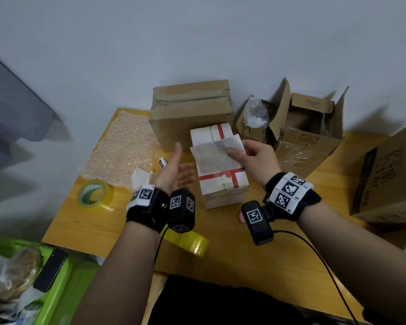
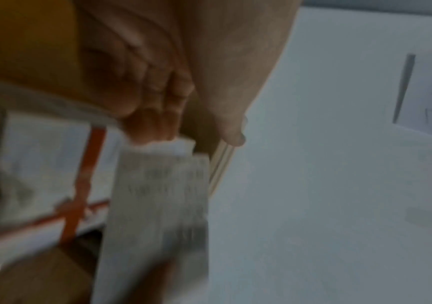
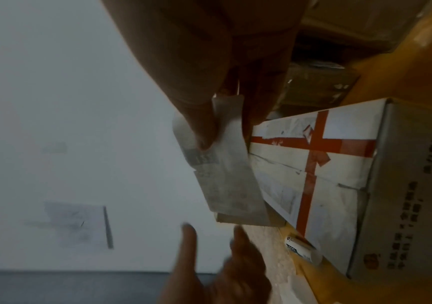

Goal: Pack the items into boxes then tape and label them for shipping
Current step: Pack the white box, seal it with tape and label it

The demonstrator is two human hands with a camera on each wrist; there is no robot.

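Two hands over the white box [image 1: 223,184]: right hand [image 1: 256,158] pinches a label [image 1: 217,156], left hand [image 1: 176,170] spread, holding nothing.

Left hand [image 1: 176,171] open, palm up, fingers relaxed; right hand [image 1: 256,158] raised, thumb and fingers pinched.

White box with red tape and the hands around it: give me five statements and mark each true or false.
1. The right hand pinches a thin white paper label over the white cardboard box with red tape. True.
2. The left hand grips the yellowish clear tape roll. False: it is open and holds nothing; the roll lies on the wooden table.
3. The brown open-flapped cardboard box stands right of the white box. True.
4. The bubble wrap sheet lies inside the open box. False: it lies on the table, left.
5. The white box's flaps stand open. False: closed, taped.
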